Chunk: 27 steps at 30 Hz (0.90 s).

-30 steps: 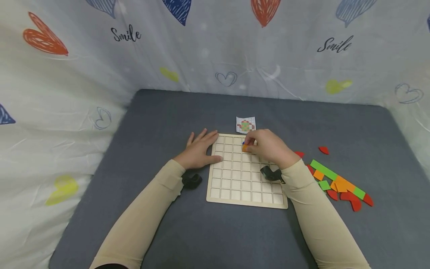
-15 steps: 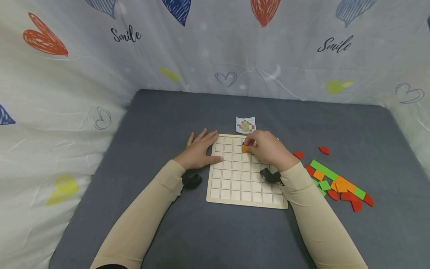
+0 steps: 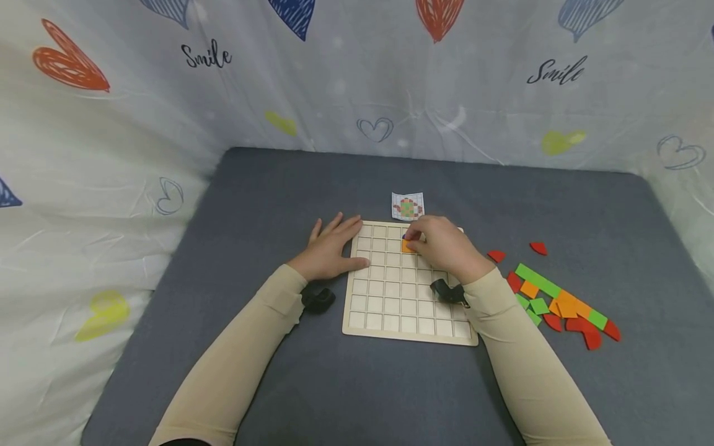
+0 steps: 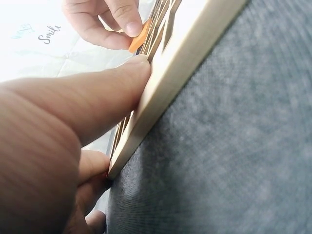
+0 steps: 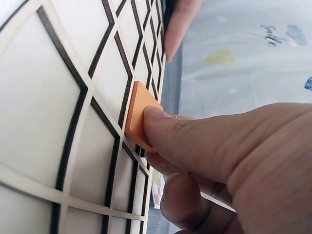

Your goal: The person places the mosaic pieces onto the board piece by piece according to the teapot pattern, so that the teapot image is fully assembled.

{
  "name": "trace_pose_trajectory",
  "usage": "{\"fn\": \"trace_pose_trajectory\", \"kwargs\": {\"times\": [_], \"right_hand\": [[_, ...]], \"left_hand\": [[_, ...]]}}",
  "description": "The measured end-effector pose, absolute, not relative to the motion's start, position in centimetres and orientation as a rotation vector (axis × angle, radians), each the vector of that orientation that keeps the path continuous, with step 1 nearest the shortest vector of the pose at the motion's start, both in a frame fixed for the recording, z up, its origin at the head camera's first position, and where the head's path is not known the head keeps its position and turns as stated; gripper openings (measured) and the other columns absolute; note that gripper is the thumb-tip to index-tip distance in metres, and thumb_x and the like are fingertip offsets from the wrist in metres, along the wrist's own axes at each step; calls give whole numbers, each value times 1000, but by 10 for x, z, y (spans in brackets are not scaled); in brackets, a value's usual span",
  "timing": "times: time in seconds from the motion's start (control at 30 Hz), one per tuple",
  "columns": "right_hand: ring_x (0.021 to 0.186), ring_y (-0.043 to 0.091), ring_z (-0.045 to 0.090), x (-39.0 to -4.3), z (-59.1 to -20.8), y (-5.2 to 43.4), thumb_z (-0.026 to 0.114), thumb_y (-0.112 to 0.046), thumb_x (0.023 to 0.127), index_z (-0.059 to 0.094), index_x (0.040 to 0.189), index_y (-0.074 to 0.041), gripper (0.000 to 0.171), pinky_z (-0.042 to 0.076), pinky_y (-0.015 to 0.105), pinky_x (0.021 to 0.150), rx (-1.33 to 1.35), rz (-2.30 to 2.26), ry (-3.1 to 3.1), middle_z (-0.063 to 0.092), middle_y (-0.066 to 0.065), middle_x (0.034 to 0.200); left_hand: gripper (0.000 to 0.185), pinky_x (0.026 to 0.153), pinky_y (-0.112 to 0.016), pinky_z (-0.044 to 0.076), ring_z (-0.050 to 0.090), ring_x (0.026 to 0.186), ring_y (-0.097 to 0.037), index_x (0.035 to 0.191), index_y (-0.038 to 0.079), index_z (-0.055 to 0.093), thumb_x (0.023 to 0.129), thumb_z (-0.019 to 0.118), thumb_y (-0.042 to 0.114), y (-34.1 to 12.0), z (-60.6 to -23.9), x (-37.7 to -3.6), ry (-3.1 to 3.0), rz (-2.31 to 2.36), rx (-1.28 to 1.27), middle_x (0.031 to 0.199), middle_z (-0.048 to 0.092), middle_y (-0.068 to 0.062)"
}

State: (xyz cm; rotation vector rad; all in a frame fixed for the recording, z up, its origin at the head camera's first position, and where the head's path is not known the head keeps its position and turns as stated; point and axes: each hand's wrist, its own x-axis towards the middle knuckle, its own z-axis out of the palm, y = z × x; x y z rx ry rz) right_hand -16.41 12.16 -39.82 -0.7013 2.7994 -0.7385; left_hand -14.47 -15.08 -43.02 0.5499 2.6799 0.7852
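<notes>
A pale wooden grid board [image 3: 385, 306] lies on the grey table. My left hand [image 3: 329, 251] rests at its upper left side, fingers spread along the edge and thumb over the cells. With thumb and fingers, my right hand [image 3: 449, 248] pinches an orange square tile [image 5: 141, 109] over a cell near the board's top edge. In the right wrist view the tile stands at a cell's dividers; whether it is fully seated I cannot tell. A small blue patch [image 3: 404, 236] shows beside the tile in the head view. The right hand hides some upper right cells.
Behind the board lies a small printed card [image 3: 408, 206] with a coloured grid pattern. Right of the board are loose tiles: green strips [image 3: 537, 280], orange squares [image 3: 528, 289] and red rounded pieces [image 3: 591, 337]. A patterned curtain [image 3: 334, 80] hangs behind the table.
My right hand and forearm have shifted slightly left, uncovering more green and red tiles. More of the orange tile's face shows in the head view. The left hand has stayed put.
</notes>
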Motion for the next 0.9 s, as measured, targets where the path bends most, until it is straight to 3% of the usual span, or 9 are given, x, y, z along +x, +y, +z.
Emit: {"fn": "trace_pose_trajectory", "kwargs": {"times": [0.9], "right_hand": [[103,29,71,-161,-399,124,74,-6,98,83,112,-4,16,60,43,89,-758,-736,2796,75,11,110]], "left_hand": [[94,127,-57,-19,-2,164,-27,169,14,23,98,71,54,-150,-426,-143,2679,783,535,177,15,0]]}}
